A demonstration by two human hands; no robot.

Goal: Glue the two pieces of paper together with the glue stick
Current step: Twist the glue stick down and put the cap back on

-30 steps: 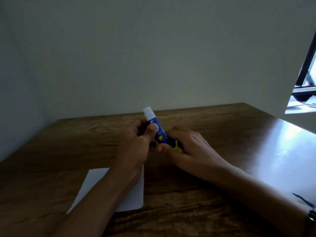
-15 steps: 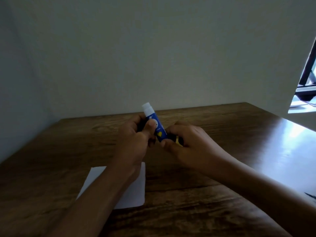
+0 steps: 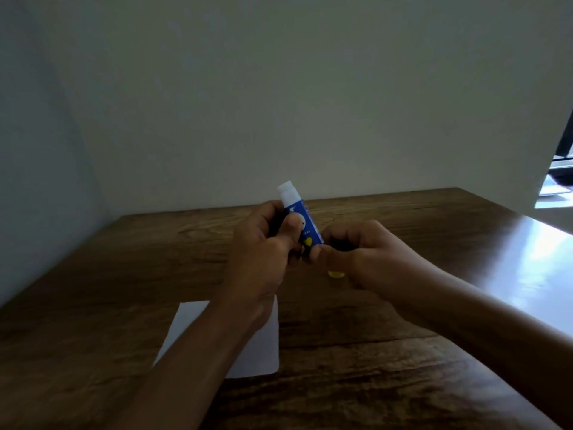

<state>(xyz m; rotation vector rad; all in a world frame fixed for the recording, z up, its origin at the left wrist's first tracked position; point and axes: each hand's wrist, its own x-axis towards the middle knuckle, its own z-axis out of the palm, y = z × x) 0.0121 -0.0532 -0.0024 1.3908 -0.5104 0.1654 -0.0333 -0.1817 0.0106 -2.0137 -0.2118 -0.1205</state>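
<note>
The blue cylindrical glue stick with a white exposed tip (image 3: pixel 300 217) is held above the dark brown wooden counter (image 3: pixel 403 352), tilted so that the white end points up and away toward the wall. Its blue label carries a pale round mark and a small yellow heart near the lower end. The left hand (image 3: pixel 263 252) has its grip wrapped round the upper body of the tube, thumb pressed across the label and fingers curled behind it. The right hand (image 3: pixel 362 256) has its grip pinched on the lower end of the same tube, fingers curled and bunched close against the left hand's fingertips; a small yellow part (image 3: pixel 336 274) shows just under the right palm, too hidden to tell whether it belongs to the tube's base.

Below the left forearm, a white rectangular sheet of paper (image 3: pixel 263 346) lies flat on the counter, partly covered by the arm. Whether it is one sheet or two stacked cannot be told from here.

The counter's far edge meets a plain pale grey wall (image 3: pixel 279 88). On the right side the counter's surface shines with reflected daylight, and a dark frame (image 3: pixel 566 150) stands at the far right edge of the view.
</note>
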